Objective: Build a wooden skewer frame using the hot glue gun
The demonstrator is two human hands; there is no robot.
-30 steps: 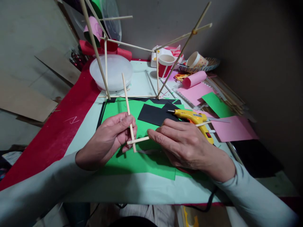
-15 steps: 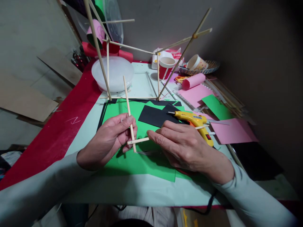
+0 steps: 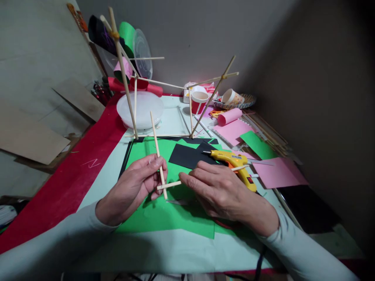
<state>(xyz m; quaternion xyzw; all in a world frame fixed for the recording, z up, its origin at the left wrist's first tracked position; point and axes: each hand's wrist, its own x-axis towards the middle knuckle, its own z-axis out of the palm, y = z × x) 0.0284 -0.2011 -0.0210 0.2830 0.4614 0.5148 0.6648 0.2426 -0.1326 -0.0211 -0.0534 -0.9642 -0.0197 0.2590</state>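
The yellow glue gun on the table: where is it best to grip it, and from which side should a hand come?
Probably by the handle of the yellow glue gun, coming from the right: it lies on its side, nozzle pointing left, handle angled toward the near right, clear beside the right hand.

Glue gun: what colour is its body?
Yellow, with a black nozzle tip; the glue gun shows in the head view, just beyond the right hand.
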